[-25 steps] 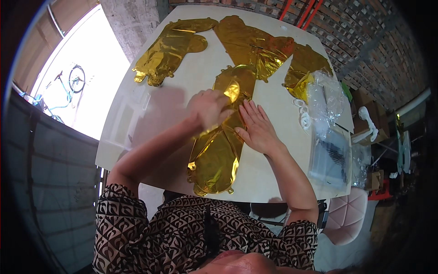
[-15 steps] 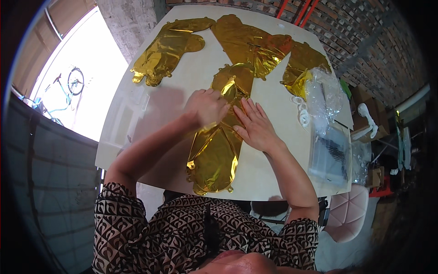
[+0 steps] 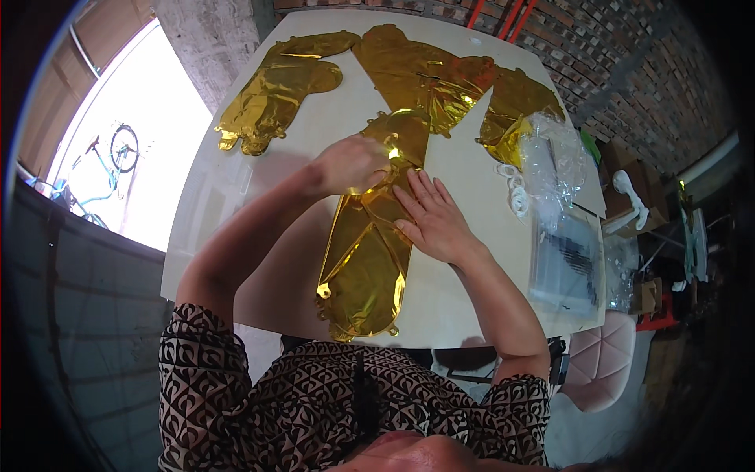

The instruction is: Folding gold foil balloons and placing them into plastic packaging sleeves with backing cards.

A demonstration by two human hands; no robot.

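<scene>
We have both hands on a long gold foil balloon (image 3: 370, 252) that lies flat on the white table (image 3: 464, 291), running from near the table's front edge up toward its middle. Our left hand (image 3: 350, 164) is curled over the balloon's upper part, knuckles up, fingers bent down onto the foil; whether it pinches the foil or only presses on it we cannot tell. Our right hand (image 3: 431, 219) lies open and flat, fingers spread, palm down on the balloon's right edge just below the left hand; it grips nothing.

Further back on the table lie three more gold foil balloons: one at the back left (image 3: 275, 86), a wide one in the middle (image 3: 425, 75) that touches the top of ours, and one at the back right (image 3: 515, 106). At the right side sit a crumpled clear plastic bag (image 3: 554, 157), a bit of white cord (image 3: 517, 193) just beside it, and a flat clear packet (image 3: 568, 263) nearer the front. A pink chair (image 3: 602, 362) stands below the table's right corner.
</scene>
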